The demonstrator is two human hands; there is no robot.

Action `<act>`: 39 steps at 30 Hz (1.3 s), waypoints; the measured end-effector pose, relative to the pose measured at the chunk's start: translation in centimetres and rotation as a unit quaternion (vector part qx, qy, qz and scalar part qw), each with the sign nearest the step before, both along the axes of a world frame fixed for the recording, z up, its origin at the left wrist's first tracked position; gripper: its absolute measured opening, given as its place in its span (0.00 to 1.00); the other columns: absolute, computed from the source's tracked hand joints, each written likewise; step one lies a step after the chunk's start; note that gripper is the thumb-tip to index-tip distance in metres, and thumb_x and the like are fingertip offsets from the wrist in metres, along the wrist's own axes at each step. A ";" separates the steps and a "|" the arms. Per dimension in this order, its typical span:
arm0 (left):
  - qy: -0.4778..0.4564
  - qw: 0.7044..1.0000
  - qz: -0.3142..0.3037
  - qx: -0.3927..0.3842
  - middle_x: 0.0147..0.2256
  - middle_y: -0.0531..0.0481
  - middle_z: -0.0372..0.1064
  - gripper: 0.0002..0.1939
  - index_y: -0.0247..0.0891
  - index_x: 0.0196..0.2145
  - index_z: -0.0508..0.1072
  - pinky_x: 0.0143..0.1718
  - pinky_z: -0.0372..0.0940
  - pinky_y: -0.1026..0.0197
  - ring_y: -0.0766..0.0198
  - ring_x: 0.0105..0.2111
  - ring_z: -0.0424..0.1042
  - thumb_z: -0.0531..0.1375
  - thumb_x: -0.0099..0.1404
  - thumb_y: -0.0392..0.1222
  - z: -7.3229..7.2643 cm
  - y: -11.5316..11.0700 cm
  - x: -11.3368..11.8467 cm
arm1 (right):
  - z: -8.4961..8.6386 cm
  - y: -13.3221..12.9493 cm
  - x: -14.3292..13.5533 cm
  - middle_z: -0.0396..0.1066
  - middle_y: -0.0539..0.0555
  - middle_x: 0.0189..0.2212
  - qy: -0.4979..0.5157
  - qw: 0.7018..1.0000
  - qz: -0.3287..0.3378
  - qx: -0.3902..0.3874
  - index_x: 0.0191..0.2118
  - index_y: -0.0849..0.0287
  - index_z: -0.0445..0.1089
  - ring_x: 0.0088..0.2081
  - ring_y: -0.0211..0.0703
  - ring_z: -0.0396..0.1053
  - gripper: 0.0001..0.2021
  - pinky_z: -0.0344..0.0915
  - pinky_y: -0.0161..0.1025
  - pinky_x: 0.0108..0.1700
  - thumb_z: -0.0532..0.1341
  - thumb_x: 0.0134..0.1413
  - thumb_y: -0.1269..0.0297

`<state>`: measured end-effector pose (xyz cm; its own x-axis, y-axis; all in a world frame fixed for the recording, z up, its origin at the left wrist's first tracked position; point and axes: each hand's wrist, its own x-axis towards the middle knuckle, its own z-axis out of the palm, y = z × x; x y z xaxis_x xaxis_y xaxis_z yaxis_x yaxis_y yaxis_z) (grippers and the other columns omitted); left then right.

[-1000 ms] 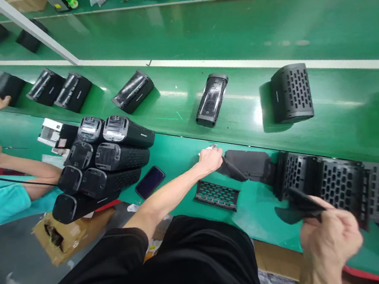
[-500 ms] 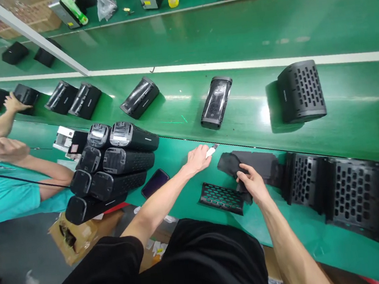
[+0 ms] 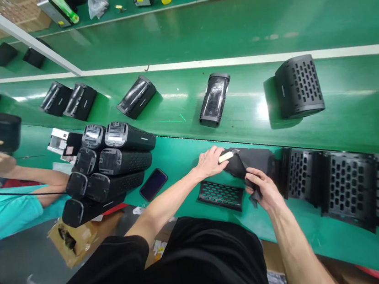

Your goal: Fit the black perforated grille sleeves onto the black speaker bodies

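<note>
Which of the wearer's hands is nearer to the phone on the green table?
Left. The left hand, holding a pale-handled tool, is to the right of the phone; the right hand, grasping black sheet material, is farther right, beyond the left hand.

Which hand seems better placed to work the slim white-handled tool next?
Likely the left hand: it holds that tool, while the right hand grips thin black sheeting.

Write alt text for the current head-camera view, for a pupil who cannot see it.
A person's left hand holds a pale-handled tool at black flexible material that the right hand grips. On the green bench lie a perforated black panel, a phone and stacked black cases.
</note>
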<state>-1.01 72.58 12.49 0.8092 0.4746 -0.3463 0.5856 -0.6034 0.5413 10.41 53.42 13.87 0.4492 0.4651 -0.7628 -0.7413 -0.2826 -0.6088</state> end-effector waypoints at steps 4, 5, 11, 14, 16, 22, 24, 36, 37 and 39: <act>-0.086 0.968 0.073 -0.222 0.45 0.47 0.76 0.19 0.40 0.52 0.72 0.51 0.68 0.56 0.59 0.46 0.76 0.61 0.70 0.54 1.8 -1.7 -2.7 | 0.9 -0.7 -1.9 0.75 0.50 0.25 0.014 0.999 -0.030 -0.013 0.37 0.56 0.77 0.21 0.41 0.67 0.26 0.64 0.38 0.20 0.80 0.30 0.52; -0.097 0.945 0.083 -0.303 0.43 0.47 0.77 0.22 0.39 0.52 0.72 0.48 0.69 0.57 0.59 0.44 0.76 0.63 0.68 0.56 2.2 -2.5 -3.4 | 1.1 -0.8 -2.4 0.76 0.50 0.26 0.010 0.999 -0.037 -0.021 0.37 0.56 0.77 0.23 0.43 0.70 0.24 0.67 0.39 0.23 0.79 0.32 0.51; -0.096 0.805 0.215 -0.545 0.28 0.52 0.73 0.32 0.34 0.47 0.71 0.33 0.69 0.61 0.67 0.26 0.73 0.72 0.55 0.59 2.6 -6.6 -6.2 | 2.1 -1.8 -4.5 0.78 0.50 0.27 0.031 0.999 -0.016 -0.023 0.43 0.54 0.76 0.24 0.45 0.72 0.25 0.69 0.40 0.26 0.76 0.33 0.59; -0.125 0.782 0.257 -0.554 0.26 0.53 0.72 0.29 0.34 0.39 0.72 0.29 0.67 0.64 0.69 0.23 0.70 0.73 0.52 0.60 2.5 -6.8 -6.9 | 2.5 -2.7 -4.6 0.79 0.51 0.29 0.052 0.998 0.011 -0.027 0.46 0.54 0.75 0.25 0.46 0.73 0.29 0.71 0.42 0.28 0.76 0.31 0.62; -0.127 0.778 0.268 -0.554 0.24 0.54 0.71 0.27 0.35 0.35 0.72 0.27 0.65 0.65 0.70 0.22 0.69 0.72 0.53 0.61 2.6 -6.5 -7.3 | 2.8 -3.4 -4.8 0.81 0.54 0.35 0.064 0.998 0.019 -0.022 0.48 0.54 0.75 0.29 0.48 0.76 0.30 0.73 0.44 0.33 0.77 0.32 0.61; -0.113 0.796 0.316 -0.503 0.18 0.58 0.64 0.28 0.37 0.26 0.67 0.22 0.59 0.67 0.72 0.18 0.63 0.67 0.57 0.66 3.0 -6.5 -8.2 | 2.9 -4.5 -6.7 0.79 0.52 0.39 0.032 0.999 0.028 0.014 0.51 0.51 0.76 0.34 0.41 0.75 0.34 0.72 0.36 0.34 0.80 0.32 0.61; -0.103 0.806 0.325 -0.483 0.17 0.58 0.62 0.29 0.38 0.24 0.65 0.21 0.57 0.67 0.72 0.17 0.60 0.66 0.58 0.68 3.0 -6.8 -8.3 | 2.6 -4.4 -7.5 0.78 0.49 0.34 0.046 0.999 0.011 -0.002 0.51 0.52 0.76 0.30 0.39 0.73 0.34 0.71 0.36 0.33 0.81 0.31 0.59; -0.025 0.886 0.322 -0.331 0.20 0.59 0.63 0.24 0.38 0.31 0.70 0.25 0.56 0.66 0.70 0.21 0.61 0.64 0.63 0.64 3.5 -6.2 -10.6 | 2.1 -3.5 -7.5 0.78 0.51 0.34 -0.068 0.997 0.035 -0.030 0.49 0.54 0.76 0.32 0.43 0.74 0.32 0.71 0.41 0.37 0.78 0.35 0.51; -0.007 0.872 0.318 -0.373 0.20 0.57 0.65 0.26 0.37 0.32 0.71 0.25 0.58 0.66 0.70 0.21 0.63 0.63 0.63 0.66 3.8 -6.3 -10.5 | 2.4 -3.3 -7.5 0.77 0.51 0.34 -0.120 0.991 0.043 -0.029 0.48 0.54 0.76 0.33 0.43 0.74 0.30 0.71 0.41 0.38 0.77 0.38 0.51; 0.006 0.787 0.300 -0.539 0.25 0.51 0.72 0.32 0.35 0.36 0.73 0.28 0.64 0.63 0.66 0.24 0.71 0.62 0.62 0.72 4.2 -6.9 -10.1 | 3.2 -2.9 -7.8 0.78 0.52 0.34 -0.215 0.971 0.104 -0.013 0.49 0.53 0.75 0.32 0.43 0.73 0.25 0.71 0.41 0.37 0.73 0.45 0.50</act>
